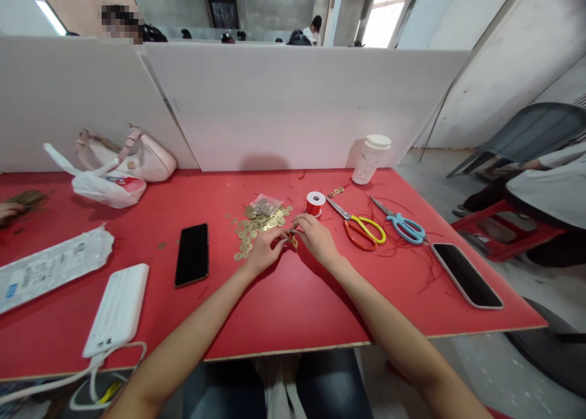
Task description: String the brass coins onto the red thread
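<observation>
My left hand [265,247] and my right hand [315,236] meet over the red table, fingers pinched together. Between their fingertips are a few brass-coloured holed coins [293,242]; any cord through them is too small to make out. Just beyond my left hand lies a loose pile of such coins [260,221], with a clear plastic bag [268,203] at its back. A spool of red cord [315,204] stands behind my right hand. To the right lie scissors with yellow and red handles [361,229] and blue-handled scissors [405,227]. A short row of coins [336,192] rests near the spool.
A black phone [191,255], a white power bank [116,309] with cable and a plastic packet [55,266] lie left. Handbag [146,153] and white bag [110,187] sit behind. A cup [372,158] and another phone [467,275] are right. A white partition [293,102] borders the table.
</observation>
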Available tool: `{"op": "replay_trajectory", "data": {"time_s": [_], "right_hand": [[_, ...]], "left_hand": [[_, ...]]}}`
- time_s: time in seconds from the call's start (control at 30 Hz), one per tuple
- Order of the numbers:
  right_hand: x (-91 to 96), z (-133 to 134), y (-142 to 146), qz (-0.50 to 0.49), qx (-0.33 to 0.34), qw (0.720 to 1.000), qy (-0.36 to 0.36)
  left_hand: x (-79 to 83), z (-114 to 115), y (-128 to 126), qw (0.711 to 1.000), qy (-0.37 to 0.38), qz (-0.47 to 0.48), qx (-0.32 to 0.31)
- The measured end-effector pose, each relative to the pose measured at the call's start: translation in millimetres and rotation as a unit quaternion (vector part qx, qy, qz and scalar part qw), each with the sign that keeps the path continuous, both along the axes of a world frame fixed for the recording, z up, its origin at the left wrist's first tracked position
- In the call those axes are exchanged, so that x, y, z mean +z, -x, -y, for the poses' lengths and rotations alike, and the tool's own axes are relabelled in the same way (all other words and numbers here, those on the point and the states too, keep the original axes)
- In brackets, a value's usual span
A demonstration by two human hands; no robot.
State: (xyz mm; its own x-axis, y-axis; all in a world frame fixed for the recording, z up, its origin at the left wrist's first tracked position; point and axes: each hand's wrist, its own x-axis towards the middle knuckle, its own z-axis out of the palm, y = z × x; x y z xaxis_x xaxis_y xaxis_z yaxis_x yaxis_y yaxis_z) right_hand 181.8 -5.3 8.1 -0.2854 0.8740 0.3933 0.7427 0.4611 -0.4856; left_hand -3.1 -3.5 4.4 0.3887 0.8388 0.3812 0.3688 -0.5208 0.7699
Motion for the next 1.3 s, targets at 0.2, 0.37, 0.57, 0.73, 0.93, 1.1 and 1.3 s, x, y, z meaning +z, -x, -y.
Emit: {"op": "replay_trajectory", "data": {"time_s": [0.2,0.37,0.57,0.73,0.93,1.1,1.3], "right_hand": [[4.3,1.7,1.3,-0.014,0.016,1.000,0.009],[2.8,2.6,3.2,-0.018,0.023,0.999,0.042],[2.9,4.1,3.8,-0.007,0.025,0.999,0.030],[0.2,1.8,1.2,-0.009,0.022,1.000,0.005],[0.1,1.1,1.0,-0.008,0.025,1.000,0.006],[2.2,2.4,1.4,0.013,0.027,1.000,0.001],[4.3,4.1,2.3,0.013,0.033,0.999,0.006]], "left_hand": [[-6.3,0.8,-5.0,0.981,0.154,0.119,0.000],[-6.1,-1.3,-6.4,0.957,0.217,0.195,0.010],[-6.8,-5.0,-4.7,0.963,0.189,0.190,-0.008],[-8.1,-5.6,-3.9,0.971,0.159,0.179,0.012],[-4.5,-1.3,-6.5,0.967,0.161,0.196,0.016],[-3.0,1.2,-6.6,0.965,0.181,0.189,0.028],[-0.3,2.1,-8.2,0.952,0.217,0.213,0.035]]}}
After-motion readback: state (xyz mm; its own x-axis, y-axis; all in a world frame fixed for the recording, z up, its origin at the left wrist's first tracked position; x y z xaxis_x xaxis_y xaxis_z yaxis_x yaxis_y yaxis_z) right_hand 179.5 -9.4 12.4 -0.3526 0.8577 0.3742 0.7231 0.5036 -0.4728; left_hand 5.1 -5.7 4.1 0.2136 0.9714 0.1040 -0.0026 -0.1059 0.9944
